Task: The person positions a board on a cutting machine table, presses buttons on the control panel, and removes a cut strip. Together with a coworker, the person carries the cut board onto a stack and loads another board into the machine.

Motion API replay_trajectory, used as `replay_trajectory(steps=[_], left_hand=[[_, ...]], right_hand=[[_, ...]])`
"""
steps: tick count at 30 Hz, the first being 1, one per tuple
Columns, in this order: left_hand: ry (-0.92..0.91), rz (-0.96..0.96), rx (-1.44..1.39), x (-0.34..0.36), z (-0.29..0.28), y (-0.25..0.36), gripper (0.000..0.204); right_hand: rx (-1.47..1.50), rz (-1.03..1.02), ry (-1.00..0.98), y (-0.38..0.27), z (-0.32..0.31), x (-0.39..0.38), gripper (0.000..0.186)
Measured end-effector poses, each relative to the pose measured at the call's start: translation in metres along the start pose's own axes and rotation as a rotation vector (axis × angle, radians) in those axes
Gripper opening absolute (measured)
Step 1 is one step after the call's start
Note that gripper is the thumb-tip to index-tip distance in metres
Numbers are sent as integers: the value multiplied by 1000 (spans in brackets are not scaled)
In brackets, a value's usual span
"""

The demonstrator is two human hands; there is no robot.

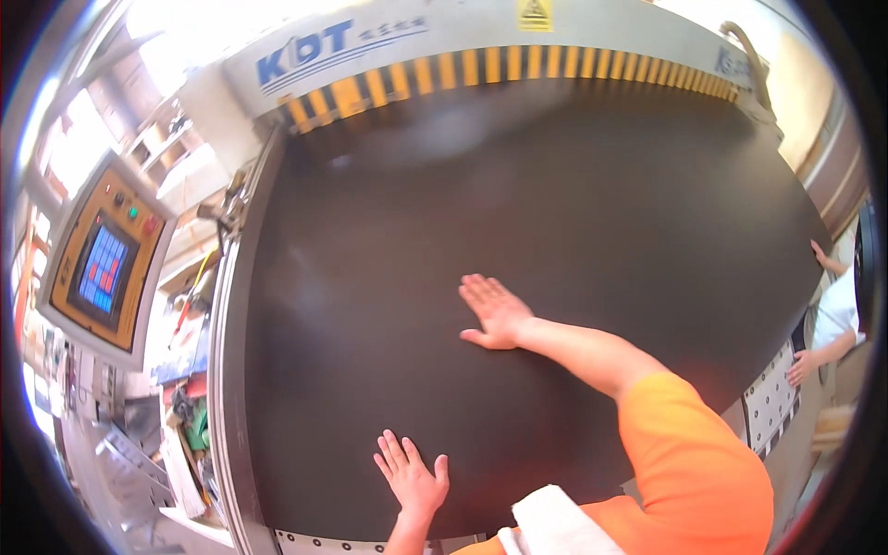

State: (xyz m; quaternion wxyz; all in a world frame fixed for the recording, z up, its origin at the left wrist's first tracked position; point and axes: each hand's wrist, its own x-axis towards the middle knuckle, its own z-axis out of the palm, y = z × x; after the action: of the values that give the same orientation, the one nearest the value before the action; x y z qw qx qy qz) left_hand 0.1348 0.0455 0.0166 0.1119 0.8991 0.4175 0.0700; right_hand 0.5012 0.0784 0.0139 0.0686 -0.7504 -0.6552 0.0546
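A very large, flat board [601,203] takes most of the view. It lies on a white bench [768,398] marked with dark round spots, which is visible at the lower right and in a narrow strip along the near edge. The board is almost black, with a slightly brown tone, and its surface looks smooth and plain. The shine is soft: a pale, cloudy reflection is near the far left part, a small bright spot is beside it, and a faint reddish tint is on the right side. Its outline appears bent, as all straight edges do in this wide lens.

At the far side, the board reaches the yellow-and-black striped guard [513,65] under a light grey machine beam [481,23]. At the left it runs along a metal rail [225,370], and beyond this rail stands a control panel [139,268] with a blue screen.

Both hands are flat and wide, with palms down and nothing held. The left hand [413,478] is on the near left part, its fingers spread. The right hand [499,314] is near the middle of the board, its fingers closer together and its thumb apart. At the right edge, a co-worker's hand [820,253] touches the board.
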Motion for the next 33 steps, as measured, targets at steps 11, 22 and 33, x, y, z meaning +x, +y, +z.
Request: replay_trajectory(steps=[11, 22, 33], left_hand=[[105, -189, 147, -26, 36, 61, 75], [143, -177, 222, -15, 37, 59, 63], [173, -224, 229, -11, 54, 45, 58]], right_hand=[[138, -15, -43, 38, -9, -112, 83], [-177, 860, 204, 323, -40, -498, 74], [-212, 999, 146, 337, -36, -526, 73]])
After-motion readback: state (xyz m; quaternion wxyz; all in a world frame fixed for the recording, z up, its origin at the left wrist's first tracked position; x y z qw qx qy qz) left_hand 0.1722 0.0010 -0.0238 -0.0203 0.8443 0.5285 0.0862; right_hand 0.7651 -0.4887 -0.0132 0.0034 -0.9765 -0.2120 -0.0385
